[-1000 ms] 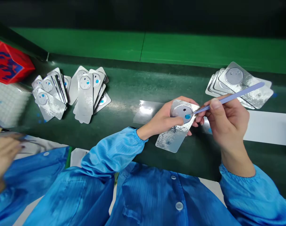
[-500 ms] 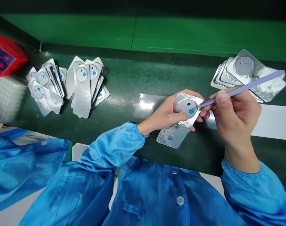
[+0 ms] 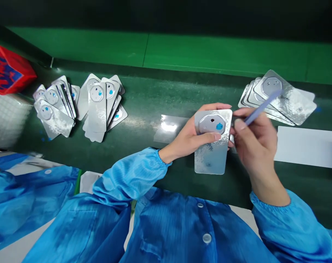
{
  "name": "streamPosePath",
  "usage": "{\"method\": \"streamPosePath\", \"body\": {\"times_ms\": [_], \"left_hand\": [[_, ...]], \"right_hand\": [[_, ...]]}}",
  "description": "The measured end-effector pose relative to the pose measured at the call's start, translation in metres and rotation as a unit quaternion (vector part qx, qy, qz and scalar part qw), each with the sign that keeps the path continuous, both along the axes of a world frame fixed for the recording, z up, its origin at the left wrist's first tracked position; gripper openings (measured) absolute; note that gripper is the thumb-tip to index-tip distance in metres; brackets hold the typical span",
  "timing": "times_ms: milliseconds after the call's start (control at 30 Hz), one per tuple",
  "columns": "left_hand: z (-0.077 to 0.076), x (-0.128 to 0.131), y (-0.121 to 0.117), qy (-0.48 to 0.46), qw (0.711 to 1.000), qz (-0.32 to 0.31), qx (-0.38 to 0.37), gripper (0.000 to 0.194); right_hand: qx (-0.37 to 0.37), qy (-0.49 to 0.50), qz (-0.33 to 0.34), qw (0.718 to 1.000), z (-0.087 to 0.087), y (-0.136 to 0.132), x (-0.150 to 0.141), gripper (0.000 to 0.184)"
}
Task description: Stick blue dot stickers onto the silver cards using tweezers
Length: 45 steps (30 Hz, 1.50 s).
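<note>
I count three card piles; left hand pinching one card, right hand closed round one blurry purple tool, tweezers maybe.

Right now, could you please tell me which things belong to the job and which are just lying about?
Job in hand:
silver plate, in left hand
purple tool, in right hand
probably plate piles

Seemingly lying about:
red object
white strip

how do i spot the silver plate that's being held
On the dark green bench, look just right of the picture's centre for the person's left hand. It grips the silver plate, thumb across its front; the other silver plates lie in piles.
</note>
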<state>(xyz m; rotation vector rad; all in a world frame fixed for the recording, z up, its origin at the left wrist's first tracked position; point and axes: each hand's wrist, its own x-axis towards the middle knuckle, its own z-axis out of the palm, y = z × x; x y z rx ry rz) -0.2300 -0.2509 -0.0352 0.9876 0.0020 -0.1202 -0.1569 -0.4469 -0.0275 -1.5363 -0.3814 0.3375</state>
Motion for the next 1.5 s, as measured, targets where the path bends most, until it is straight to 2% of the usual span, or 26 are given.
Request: {"method": "streamPosePath", "body": {"times_ms": [67,267,533,867,1100,1300,1500], "left_hand": [[-0.005,0.002,-0.001,-0.017,0.999,0.032,0.031,0.078],[-0.009,0.004,-0.006,-0.036,0.998,0.026,0.036,0.078],[-0.013,0.001,-0.011,-0.064,0.994,0.049,0.078,0.077],[-0.013,0.002,-0.011,-0.071,0.995,0.033,0.056,0.079],[-0.015,-0.002,-0.015,-0.062,0.994,0.052,0.078,0.077],[-0.021,0.001,-0.011,-0.065,0.992,0.036,0.1,0.077],[-0.023,0.005,-0.003,-0.083,0.99,0.035,0.105,0.071]], "right_hand": [[-0.001,0.04,0.027,0.999,-0.004,0.003,-0.008,0.03],[0.0,-0.018,-0.01,1.0,-0.004,0.016,-0.015,0.029],[0.01,-0.018,-0.05,0.999,-0.009,0.018,-0.018,0.033],[0.008,-0.03,-0.036,0.999,-0.004,0.018,-0.015,0.03],[-0.01,-0.042,-0.038,0.998,-0.011,0.015,-0.016,0.029],[0.005,-0.01,-0.023,1.0,-0.016,0.009,-0.012,0.019],[0.011,0.046,0.001,0.999,-0.016,0.007,-0.012,0.027]]}}
